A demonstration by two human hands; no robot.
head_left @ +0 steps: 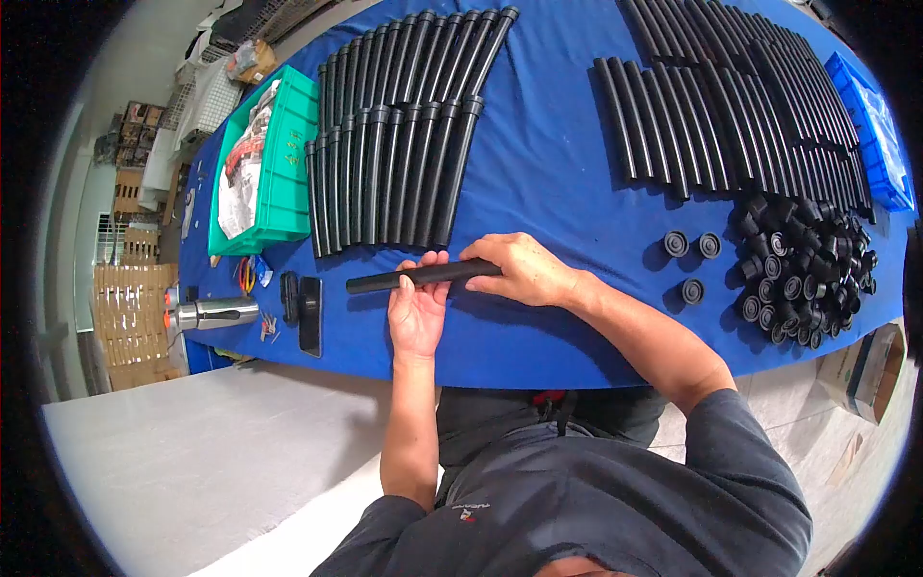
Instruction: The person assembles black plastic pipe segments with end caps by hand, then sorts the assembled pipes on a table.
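A black tube [375, 283] lies level across both my hands, just above the blue cloth near the table's front. My left hand [418, 308] is palm up beneath it, thumb over the top and fingers wrapped behind. Around its right end my right hand [529, 269] is closed, hiding that end. Beyond my hands stand two rows of capped black tubes [385, 173]. To the right of my right hand, three loose black caps [676, 243] sit on the cloth, beside a heap of similar caps [803, 264].
More black tubes [692, 125] lie in rows at the back right, next to a blue bin [875, 135]. A green crate [298, 154] with paper stands at the left. Near it are a phone [310, 317], keys [269, 329] and a metal flask [216, 313].
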